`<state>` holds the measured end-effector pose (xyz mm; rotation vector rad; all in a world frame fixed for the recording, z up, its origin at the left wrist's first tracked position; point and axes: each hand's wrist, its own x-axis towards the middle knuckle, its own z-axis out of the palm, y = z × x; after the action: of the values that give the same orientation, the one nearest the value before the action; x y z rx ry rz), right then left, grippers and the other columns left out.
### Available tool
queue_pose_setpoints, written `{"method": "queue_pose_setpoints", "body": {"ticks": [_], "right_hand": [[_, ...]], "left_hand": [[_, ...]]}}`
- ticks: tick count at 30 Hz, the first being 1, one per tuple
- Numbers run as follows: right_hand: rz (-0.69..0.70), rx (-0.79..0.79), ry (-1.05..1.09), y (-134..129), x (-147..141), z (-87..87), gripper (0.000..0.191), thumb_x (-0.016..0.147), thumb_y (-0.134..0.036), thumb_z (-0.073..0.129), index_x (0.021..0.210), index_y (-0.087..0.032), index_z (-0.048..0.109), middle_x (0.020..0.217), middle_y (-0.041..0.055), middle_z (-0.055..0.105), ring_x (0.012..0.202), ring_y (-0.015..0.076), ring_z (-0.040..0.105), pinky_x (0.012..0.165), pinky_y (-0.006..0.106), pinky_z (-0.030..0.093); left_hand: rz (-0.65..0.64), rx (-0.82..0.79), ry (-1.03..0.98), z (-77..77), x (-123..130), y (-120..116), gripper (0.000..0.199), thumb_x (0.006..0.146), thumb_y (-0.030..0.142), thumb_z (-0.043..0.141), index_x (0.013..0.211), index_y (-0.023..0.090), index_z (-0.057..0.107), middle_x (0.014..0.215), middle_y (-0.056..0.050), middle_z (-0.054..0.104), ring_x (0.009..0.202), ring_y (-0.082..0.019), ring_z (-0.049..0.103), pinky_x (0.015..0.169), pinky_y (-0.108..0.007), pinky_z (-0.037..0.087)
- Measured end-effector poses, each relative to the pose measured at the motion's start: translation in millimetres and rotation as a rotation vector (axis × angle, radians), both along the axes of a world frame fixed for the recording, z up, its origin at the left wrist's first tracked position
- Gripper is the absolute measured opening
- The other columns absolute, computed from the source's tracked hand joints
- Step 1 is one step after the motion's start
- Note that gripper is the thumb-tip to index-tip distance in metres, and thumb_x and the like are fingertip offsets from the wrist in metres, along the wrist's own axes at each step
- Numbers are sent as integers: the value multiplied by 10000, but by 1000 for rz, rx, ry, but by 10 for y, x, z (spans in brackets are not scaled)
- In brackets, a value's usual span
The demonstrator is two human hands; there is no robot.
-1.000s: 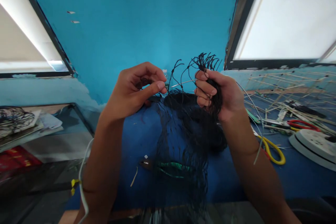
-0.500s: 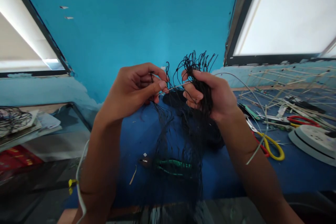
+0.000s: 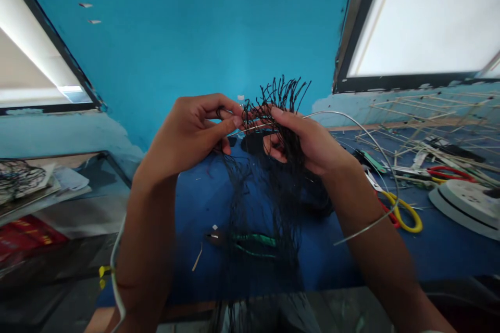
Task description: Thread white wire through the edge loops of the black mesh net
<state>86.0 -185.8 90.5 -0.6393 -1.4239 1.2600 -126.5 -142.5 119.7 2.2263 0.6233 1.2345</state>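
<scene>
Thumb and forefinger of my left hand [image 3: 203, 127] pinch a thin metal wire [image 3: 363, 127] near its left end, beside some black strands. My right hand [image 3: 308, 138] is closed round a bunch of black knotted cords [image 3: 289, 140], whose short ends fan out above the thumb. The wire passes among the cord tops between both hands, then curves out behind my right hand and down over the right forearm. Long loose strands hang below the hands over the blue table [image 3: 195, 192].
Green-handled pliers [image 3: 255, 242] lie under the hanging strands. Yellow-handled scissors [image 3: 406, 213], red-handled scissors [image 3: 451, 173], a white spool [image 3: 464, 208] and a stick frame [image 3: 437, 109] are at the right. A shelf with papers [image 3: 66, 179] stands left.
My right hand and the cord bunch have moved left, closer to my left hand. The wire's free loop has swung wider and its tail lies further left over the right forearm.
</scene>
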Motion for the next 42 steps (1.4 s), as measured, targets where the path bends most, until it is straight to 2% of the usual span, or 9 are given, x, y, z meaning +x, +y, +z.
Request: {"method": "queue_pose_setpoints", "body": {"ticks": [4,10,15,20,24,30,33,38,42], "right_hand": [[67,-61,21,12,7,2,294,917,-448,659,1037,-180,670,754,29,673,509,91,494,404,199,333],[60,-124,152,43,-10,3,206,890,-359,714,921,-173,632,618,-51,463,490,62,404,422,161,370],[10,-88,221,9,58,63,143,894,-306,677,920,-193,592,614,-64,404,506,72,392,432,156,382],[4,-24,245,-111,154,161,123,919,-309,620,872,-225,543,618,-70,322,501,77,339,427,149,363],[-8,-7,219,-196,158,207,133,934,-325,579,858,-239,510,615,-73,287,488,80,290,412,148,319],[49,17,238,-255,135,219,142,915,-339,572,870,-248,473,613,-87,243,474,79,211,396,151,245],[111,12,279,-263,135,212,120,901,-323,562,879,-248,470,608,-93,229,468,79,178,389,162,220],[70,27,267,-271,134,222,120,927,-314,550,867,-246,472,601,-89,238,465,81,168,386,173,211],[-42,36,255,-271,139,248,98,932,-278,565,864,-243,503,608,-75,245,476,88,200,396,170,249]], "left_hand": [[-14,-15,22,-8,-5,1,144,853,340,793,921,221,747,866,-12,737,464,-96,618,395,-226,432],[31,26,37,3,-28,-49,269,901,478,724,1008,233,743,850,-17,744,593,-145,678,516,-254,454],[-19,11,34,57,-98,-98,350,927,488,686,1150,219,705,1130,-67,753,621,-135,705,562,-258,519],[-146,71,168,70,-227,-46,576,820,347,828,1346,256,611,1099,-67,765,974,-220,750,790,-280,589],[-161,139,220,35,-209,48,726,826,289,819,1480,250,508,1018,-53,777,1084,-238,726,952,-327,567],[-230,184,145,-87,-47,277,207,865,300,773,1054,217,763,1077,-72,775,1169,-235,689,1056,-362,520],[-323,151,90,-140,27,346,112,863,306,776,945,230,778,1048,-64,781,1196,-234,677,1099,-390,492],[-247,253,-43,-160,106,326,68,864,329,777,883,263,777,1464,-53,605,1371,-256,547,1131,-432,471],[-178,255,-187,-146,99,261,132,886,370,753,885,239,749,1080,-64,753,1078,-221,692,1019,-434,552]]}}
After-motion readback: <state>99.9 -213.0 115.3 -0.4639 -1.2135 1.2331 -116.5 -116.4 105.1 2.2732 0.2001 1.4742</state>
